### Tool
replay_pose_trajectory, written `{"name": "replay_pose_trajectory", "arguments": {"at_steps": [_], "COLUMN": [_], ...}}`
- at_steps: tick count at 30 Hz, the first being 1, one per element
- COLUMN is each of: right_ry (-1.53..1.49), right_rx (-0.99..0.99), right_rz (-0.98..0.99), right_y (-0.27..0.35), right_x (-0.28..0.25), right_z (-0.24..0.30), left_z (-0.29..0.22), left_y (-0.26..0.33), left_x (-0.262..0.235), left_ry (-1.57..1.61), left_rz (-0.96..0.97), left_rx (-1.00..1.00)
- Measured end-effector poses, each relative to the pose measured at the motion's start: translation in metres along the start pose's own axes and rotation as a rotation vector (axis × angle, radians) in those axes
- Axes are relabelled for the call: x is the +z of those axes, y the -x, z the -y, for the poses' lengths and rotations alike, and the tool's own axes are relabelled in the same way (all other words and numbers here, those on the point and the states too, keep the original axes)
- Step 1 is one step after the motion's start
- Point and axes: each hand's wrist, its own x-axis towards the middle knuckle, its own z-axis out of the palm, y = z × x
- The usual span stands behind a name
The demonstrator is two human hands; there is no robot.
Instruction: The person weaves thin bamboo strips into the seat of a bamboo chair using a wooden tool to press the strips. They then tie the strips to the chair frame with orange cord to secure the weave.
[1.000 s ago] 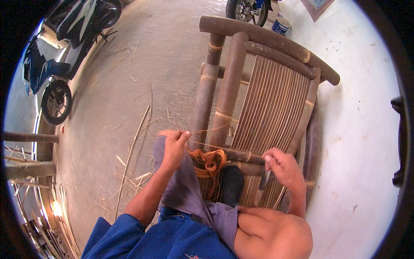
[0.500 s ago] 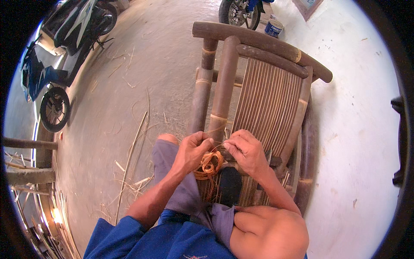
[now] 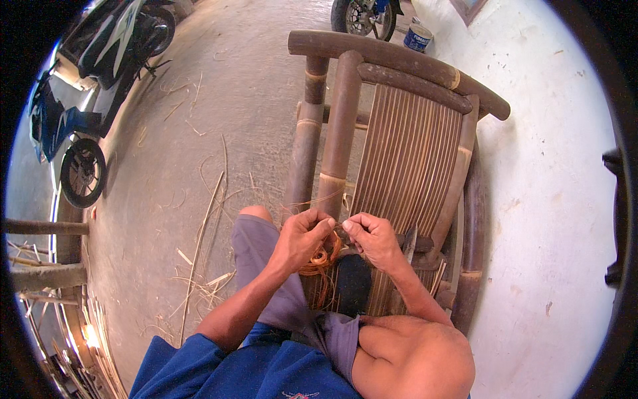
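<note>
My left hand [image 3: 304, 238] pinches a thin tan strand [image 3: 318, 201] between thumb and fingertips. Close beside it, my right hand [image 3: 374, 241] is closed in a pinch at the same strand, whose end is too fine to make out. Under my left hand lies a coil of orange-brown binding strands [image 3: 320, 260], partly covered by the fingers. Both hands are above the front of a brown bamboo chair [image 3: 331, 149] with a slatted back. A dark oval object [image 3: 354, 286] rests on the seat between my legs. Right of my right hand, a blade-like tool [image 3: 411, 241] lies on the chair.
Loose bamboo strips [image 3: 205, 246] are scattered over the concrete floor at left. A motorbike [image 3: 83, 120] stands at far left, and a motorbike wheel [image 3: 359, 20] shows at the top. A blue-and-white can [image 3: 417, 38] sits by the white wall [image 3: 545, 199].
Both hands have moved slightly down toward me, the right one also a little left. The strand stays pinched, and the view has shifted slightly.
</note>
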Motion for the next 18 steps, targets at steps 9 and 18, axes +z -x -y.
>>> {"name": "replay_pose_trajectory", "arguments": {"at_steps": [9, 18], "right_ry": [-0.056, 0.341], "right_rx": [0.047, -0.117], "right_rz": [0.005, -0.039], "right_y": [-0.002, 0.006], "right_x": [0.001, -0.002], "right_z": [-0.008, 0.012], "left_z": [0.004, -0.003], "left_y": [0.002, -0.006], "left_x": [0.002, -0.005], "left_ry": [-0.133, -0.212], "left_rz": [-0.044, 0.110], "left_rx": [0.043, 0.100]}}
